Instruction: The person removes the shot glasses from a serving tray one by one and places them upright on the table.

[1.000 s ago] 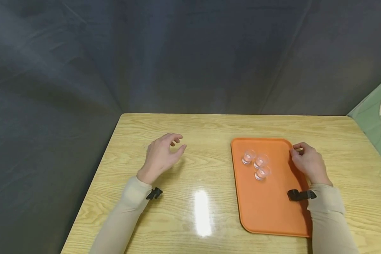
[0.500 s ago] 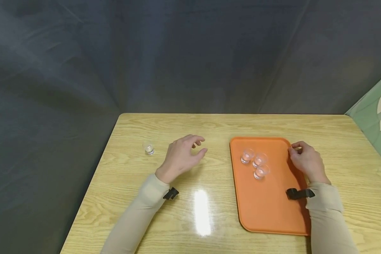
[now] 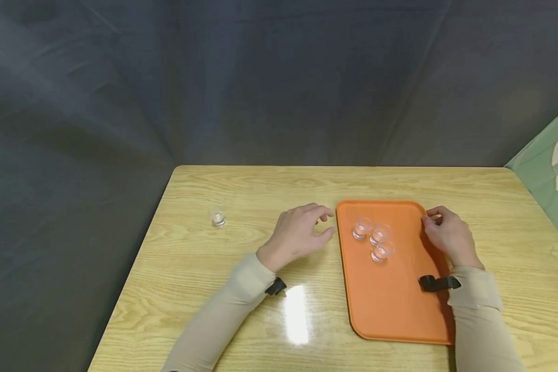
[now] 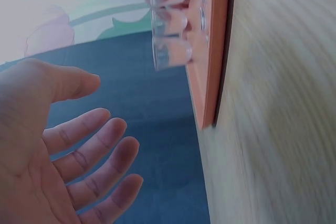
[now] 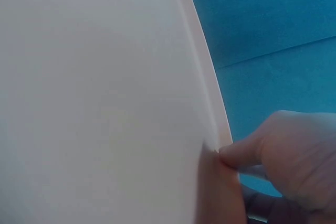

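An orange tray [image 3: 400, 305] lies on the right part of the table, with three small clear glasses standing close together on its far left area. In the left wrist view one glass [image 4: 170, 52] shows upright nearest the tray's corner. My right hand [image 3: 453, 237] pinches the tray's right rim between thumb and fingers; the right wrist view shows the thumb [image 5: 247, 150] over the edge. My left hand [image 3: 299, 232] hovers just left of the tray, fingers loosely bent and apart, holding nothing. Another small clear glass [image 3: 218, 218] stands alone on the table, at the left.
The wooden table [image 3: 204, 289] has its far edge against a dark curtain [image 3: 279, 82], which also hangs at the left. A green patterned surface [image 3: 546, 170] shows at the far right. Light glares off the table [image 3: 296, 315] before the left hand.
My left hand has moved right across the table toward the tray, uncovering the lone glass at the left. The right hand has stayed on the tray's rim.
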`<state>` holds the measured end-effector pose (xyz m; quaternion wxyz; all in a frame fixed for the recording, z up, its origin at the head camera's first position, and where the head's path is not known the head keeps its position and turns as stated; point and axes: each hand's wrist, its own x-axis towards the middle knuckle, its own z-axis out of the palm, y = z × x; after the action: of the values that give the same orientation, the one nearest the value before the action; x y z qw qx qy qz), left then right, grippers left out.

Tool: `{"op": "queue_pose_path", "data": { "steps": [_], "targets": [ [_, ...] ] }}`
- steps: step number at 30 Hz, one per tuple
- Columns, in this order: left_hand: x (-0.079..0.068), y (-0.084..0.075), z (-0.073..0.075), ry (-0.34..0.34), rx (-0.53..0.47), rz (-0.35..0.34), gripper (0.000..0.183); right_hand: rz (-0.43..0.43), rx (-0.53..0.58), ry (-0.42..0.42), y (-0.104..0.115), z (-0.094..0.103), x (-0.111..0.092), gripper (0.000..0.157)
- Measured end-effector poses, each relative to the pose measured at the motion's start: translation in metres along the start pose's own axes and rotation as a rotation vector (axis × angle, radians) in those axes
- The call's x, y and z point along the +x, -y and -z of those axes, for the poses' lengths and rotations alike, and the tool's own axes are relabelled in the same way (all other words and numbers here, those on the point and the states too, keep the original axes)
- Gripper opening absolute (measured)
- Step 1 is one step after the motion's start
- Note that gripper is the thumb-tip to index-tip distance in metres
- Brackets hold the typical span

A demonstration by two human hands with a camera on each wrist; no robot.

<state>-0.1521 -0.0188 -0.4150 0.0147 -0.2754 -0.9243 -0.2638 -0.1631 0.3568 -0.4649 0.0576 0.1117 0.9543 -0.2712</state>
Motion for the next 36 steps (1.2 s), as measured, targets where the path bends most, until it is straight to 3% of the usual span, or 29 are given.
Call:
{"op": "queue_pose_path", "data": {
  "steps": [14, 24, 30, 36],
  "targets": [
    [0.017, -0.035, -0.03, 0.067, 0.052, -0.137, 0.03, -0.008, -0.011, -0.028, 0.002, 0.0, -0.002, 0.048],
    [0.025, -0.055, -0.053, 0.113, 0.107, -0.141, 0.029, -0.039, -0.011, -0.027, 0.004, 0.0, -0.002, 0.049],
    [0.029, -0.061, -0.068, 0.159, 0.142, -0.164, 0.037, -0.039, -0.016, -0.031, 0.004, -0.001, -0.001, 0.049],
    [0.031, -0.065, -0.075, 0.148, 0.158, -0.17, 0.034, -0.042, -0.017, -0.032, 0.004, -0.001, -0.001, 0.048]
  ]
}}
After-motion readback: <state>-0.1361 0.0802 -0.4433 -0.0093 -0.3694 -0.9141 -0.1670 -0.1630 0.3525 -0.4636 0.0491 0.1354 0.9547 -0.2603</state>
